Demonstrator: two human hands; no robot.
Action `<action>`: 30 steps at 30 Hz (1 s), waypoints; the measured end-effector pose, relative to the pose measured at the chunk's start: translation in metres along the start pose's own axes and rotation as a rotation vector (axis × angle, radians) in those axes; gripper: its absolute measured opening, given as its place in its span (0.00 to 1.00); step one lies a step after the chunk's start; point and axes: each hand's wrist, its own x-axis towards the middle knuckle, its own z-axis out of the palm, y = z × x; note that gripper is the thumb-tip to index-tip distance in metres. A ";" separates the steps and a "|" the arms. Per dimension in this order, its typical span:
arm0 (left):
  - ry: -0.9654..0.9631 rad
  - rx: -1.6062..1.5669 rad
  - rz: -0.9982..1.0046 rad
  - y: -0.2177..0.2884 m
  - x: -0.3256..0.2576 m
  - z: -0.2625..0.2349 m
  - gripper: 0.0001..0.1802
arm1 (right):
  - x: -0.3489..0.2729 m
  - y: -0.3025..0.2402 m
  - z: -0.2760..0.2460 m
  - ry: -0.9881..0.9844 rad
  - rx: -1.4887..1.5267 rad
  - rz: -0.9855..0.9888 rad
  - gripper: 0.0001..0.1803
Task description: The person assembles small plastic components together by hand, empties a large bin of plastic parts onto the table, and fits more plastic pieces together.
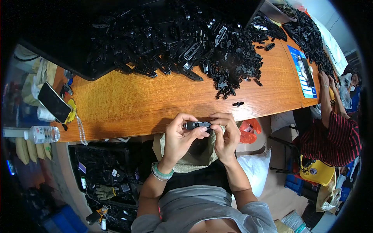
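Observation:
My left hand [179, 136] and my right hand [226, 134] meet just off the near edge of the wooden table [136, 105]. Between their fingertips they pinch a small black plastic part [198, 125], one hand at each end. A beaded bracelet circles my left wrist. Under the hands hangs an open olive cloth bag [194, 155]. One loose black piece [237, 103] lies on the table just beyond my right hand. A big heap of black plastic parts [186, 42] covers the far half of the table.
A phone [53, 102] and a water bottle [42, 134] lie at the table's left end. A blue leaflet [304, 72] sits at the right, where another person in a striped top [334, 136] works. A crate of black parts [105, 174] stands on the floor.

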 end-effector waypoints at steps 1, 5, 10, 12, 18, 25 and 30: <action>0.015 -0.010 0.042 -0.003 0.001 -0.001 0.13 | 0.004 -0.004 -0.002 -0.023 -0.057 -0.095 0.06; 0.082 0.152 0.151 -0.002 0.000 -0.003 0.11 | 0.005 -0.009 -0.003 -0.103 -0.001 0.067 0.09; 0.022 0.119 0.061 0.001 -0.003 -0.006 0.10 | 0.004 -0.006 -0.015 -0.258 0.095 0.358 0.14; -0.042 0.111 0.068 0.000 -0.004 -0.007 0.13 | 0.008 -0.009 -0.020 -0.256 0.082 0.352 0.12; -0.252 0.734 0.259 0.021 0.001 -0.050 0.11 | 0.021 0.011 -0.049 -0.200 -0.221 0.030 0.10; 0.383 1.478 0.543 0.047 0.081 -0.125 0.15 | 0.046 0.040 -0.055 -0.150 -0.688 -0.261 0.11; 0.212 1.704 0.432 0.052 0.100 -0.126 0.16 | 0.045 0.039 -0.051 -0.094 -0.612 -0.277 0.12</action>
